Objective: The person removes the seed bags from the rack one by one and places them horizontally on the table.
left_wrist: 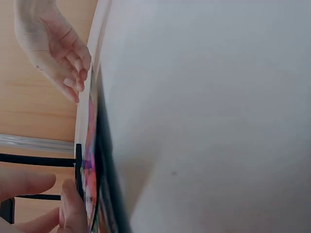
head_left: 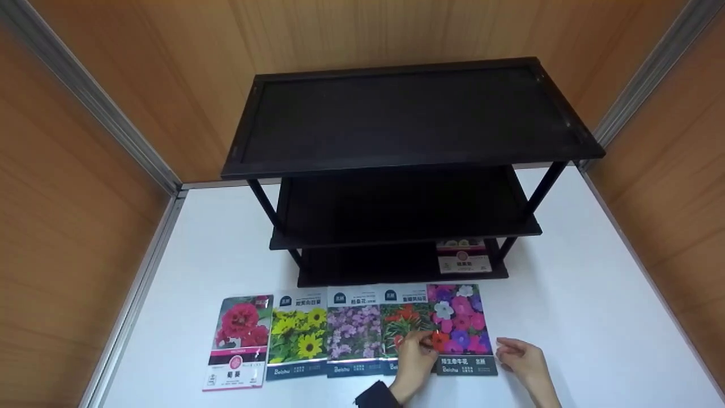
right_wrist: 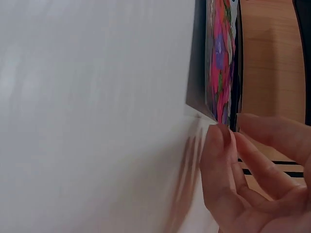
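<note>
Seed packets with flower pictures lie in a row on the white table. At the right end is a packet with pink and purple flowers [head_left: 463, 309] and a dark lower band. My left hand [head_left: 416, 362] is at its left edge, overlapping the red-flower packet [head_left: 405, 314]; thumb and fingers stand apart in the left wrist view. Just off the end packet's right edge is my right hand [head_left: 522, 362], fingers slightly bent. In the right wrist view its fingertips [right_wrist: 214, 138] are right at that packet's corner.
Further left lie a purple-flower packet [head_left: 354, 331], a yellow-flower packet [head_left: 299, 334] and a pink-and-white packet [head_left: 241, 340]. Behind the row stands a black three-tier shelf [head_left: 408, 119], with another packet [head_left: 464, 262] on its bottom tier at the right. Wood-grain panels [head_left: 73, 198] enclose the table.
</note>
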Motion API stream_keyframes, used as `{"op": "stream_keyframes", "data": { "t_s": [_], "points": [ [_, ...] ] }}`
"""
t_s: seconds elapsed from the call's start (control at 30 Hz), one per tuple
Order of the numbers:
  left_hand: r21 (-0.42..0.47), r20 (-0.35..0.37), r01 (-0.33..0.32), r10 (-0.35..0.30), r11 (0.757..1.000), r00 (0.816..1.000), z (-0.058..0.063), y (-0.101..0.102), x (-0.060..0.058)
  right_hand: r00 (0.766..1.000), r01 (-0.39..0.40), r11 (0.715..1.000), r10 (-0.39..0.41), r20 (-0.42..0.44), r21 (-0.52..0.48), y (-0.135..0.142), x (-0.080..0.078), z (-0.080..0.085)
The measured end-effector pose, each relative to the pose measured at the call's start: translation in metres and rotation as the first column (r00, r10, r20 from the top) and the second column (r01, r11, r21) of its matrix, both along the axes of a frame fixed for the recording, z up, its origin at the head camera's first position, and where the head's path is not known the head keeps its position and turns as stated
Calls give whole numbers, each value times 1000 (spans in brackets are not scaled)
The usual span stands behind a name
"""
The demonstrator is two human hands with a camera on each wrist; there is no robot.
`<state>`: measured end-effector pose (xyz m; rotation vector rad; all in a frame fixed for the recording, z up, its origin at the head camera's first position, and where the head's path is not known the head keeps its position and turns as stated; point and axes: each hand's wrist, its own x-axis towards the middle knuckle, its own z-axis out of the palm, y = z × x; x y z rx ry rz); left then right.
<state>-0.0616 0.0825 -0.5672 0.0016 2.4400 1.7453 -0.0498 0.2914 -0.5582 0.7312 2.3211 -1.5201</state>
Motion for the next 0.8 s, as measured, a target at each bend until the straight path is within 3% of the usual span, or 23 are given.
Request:
{"op": "stream_keyframes", "data": {
  "t_s": [0.3, 0.8],
  "points": [
    [99, 93, -17, 8, 995, 996, 14, 0, -17, 995, -32, 998, 36, -88, 46, -5, -15, 8],
    [163, 94, -59, 44, 985, 995, 34, 9, -52, 971, -61, 997, 72, -230, 55, -1, -48, 27]
  ]
}}
